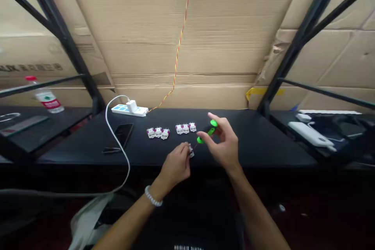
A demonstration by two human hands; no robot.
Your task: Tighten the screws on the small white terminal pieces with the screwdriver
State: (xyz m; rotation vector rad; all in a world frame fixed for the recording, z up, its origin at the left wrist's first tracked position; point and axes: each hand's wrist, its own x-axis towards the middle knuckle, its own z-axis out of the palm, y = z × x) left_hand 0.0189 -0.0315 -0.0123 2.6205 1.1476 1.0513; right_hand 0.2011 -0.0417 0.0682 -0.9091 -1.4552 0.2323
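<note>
My left hand (177, 164) pinches a small white and purple part (191, 150) near the front of the black table. In my right hand (224, 144) is a green and black screwdriver (208, 132), gripped between thumb and fingers. Its thin shaft points left and down toward the small part; whether the tip touches it I cannot tell. Beyond my hands lie two short rows of similar small white and purple parts, one row (158, 133) at the left and another row (185, 128) just behind my left hand.
A white power strip (140, 111) with a plugged-in charger stands at the back left, its white cable (117, 140) looping over the table's front edge. A dark phone (123, 134) lies beside the cable. Black metal posts (293, 50) frame both sides, with cardboard (216, 31) behind.
</note>
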